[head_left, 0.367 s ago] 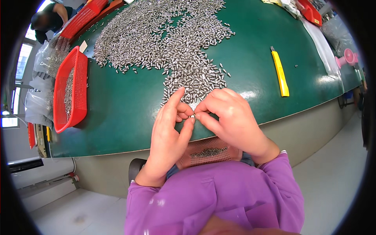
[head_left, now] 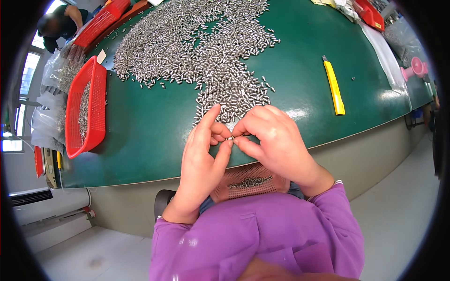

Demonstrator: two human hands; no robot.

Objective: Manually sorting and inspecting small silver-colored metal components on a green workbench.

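My left hand and my right hand meet fingertip to fingertip at the near side of the table. Pinched between both hands' thumbs and index fingers is a small silver metal part, mostly covered by the fingers. One finger of the left hand sticks up, away from the pinch. Just beyond the fingertips, a large pile of small pointed silver metal parts spreads toward the far side. Below my hands, a pink mesh basket at my lap holds more small metal parts.
The green table carries a yellow utility knife on the right. At the left edge stands a red perforated basket with metal parts inside. Plastic bags lie beyond it. A pink object is at far right. Another person bends at far left.
Both hands keep nearly the same place. The fingertips have shifted slightly around the small metal part, which shows a little less now.
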